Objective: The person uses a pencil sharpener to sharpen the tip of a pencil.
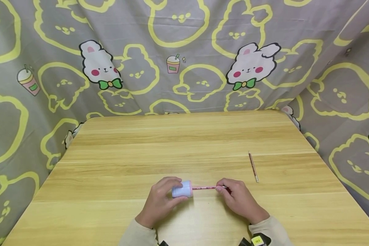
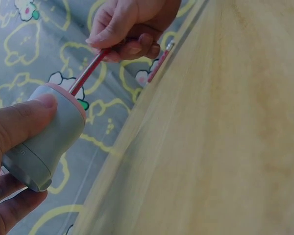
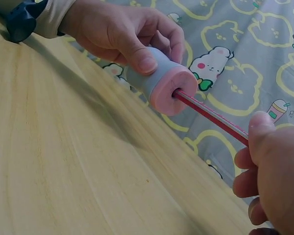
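Note:
My left hand grips a pencil sharpener, pale blue with a pink end, lying on its side in the grasp. In the right wrist view the pink face of the sharpener has a round hole, and one end of a red-and-silver striped pencil is inside it. The other end is pinched between thumb and fingers of my right hand. In the left wrist view the pencil runs straight from the sharpener to the right hand. Its inserted tip is hidden.
A second pencil with an eraser end lies on the wooden table, beyond and right of my right hand. A grey curtain with yellow cartoon outlines hangs around the table's back and sides.

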The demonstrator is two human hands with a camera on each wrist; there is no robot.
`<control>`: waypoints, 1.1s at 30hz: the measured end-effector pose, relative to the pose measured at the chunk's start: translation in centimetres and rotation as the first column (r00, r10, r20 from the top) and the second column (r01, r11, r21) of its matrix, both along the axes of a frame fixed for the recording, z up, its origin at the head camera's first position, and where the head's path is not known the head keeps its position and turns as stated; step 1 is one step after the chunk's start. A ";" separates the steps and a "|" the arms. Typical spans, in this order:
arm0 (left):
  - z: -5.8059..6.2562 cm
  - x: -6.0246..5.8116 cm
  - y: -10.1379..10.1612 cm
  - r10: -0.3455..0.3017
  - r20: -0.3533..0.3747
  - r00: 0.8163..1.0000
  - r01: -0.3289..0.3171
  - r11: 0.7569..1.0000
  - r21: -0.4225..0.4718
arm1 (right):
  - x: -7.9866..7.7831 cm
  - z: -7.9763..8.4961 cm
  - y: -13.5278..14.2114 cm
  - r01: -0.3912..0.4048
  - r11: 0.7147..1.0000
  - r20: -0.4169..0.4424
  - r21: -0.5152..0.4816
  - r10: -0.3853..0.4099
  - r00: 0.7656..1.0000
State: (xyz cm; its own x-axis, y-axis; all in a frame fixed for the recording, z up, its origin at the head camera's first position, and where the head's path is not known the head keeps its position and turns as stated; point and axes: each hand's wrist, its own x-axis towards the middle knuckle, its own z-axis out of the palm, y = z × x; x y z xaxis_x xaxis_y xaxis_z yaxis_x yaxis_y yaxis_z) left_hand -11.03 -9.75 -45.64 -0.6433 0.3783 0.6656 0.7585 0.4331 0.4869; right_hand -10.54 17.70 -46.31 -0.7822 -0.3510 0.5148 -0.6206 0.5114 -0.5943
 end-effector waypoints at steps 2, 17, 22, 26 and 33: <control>0.0 0.0 0.0 0.000 0.002 1.000 0.000 1.000 0.000 | -0.1 0.0 0.0 -0.001 1.000 -0.008 0.000 0.001 1.000; 0.1 0.0 0.0 -0.005 -0.005 1.000 0.005 1.000 -0.002 | 0.0 0.2 0.0 -0.012 1.000 0.026 -0.019 0.013 1.000; 0.1 0.0 0.0 -0.001 -0.009 1.000 0.001 1.000 -0.004 | 0.1 0.0 0.1 -0.029 0.999 0.040 -0.035 0.030 0.999; 0.1 0.0 0.0 0.001 -0.005 1.000 -0.001 1.000 -0.004 | 0.0 0.0 0.0 -0.033 0.999 0.026 -0.040 0.034 0.999; 0.1 0.1 0.0 -0.002 0.010 1.000 0.002 1.000 0.001 | -0.1 0.0 0.0 -0.028 1.000 -0.009 -0.013 0.028 1.000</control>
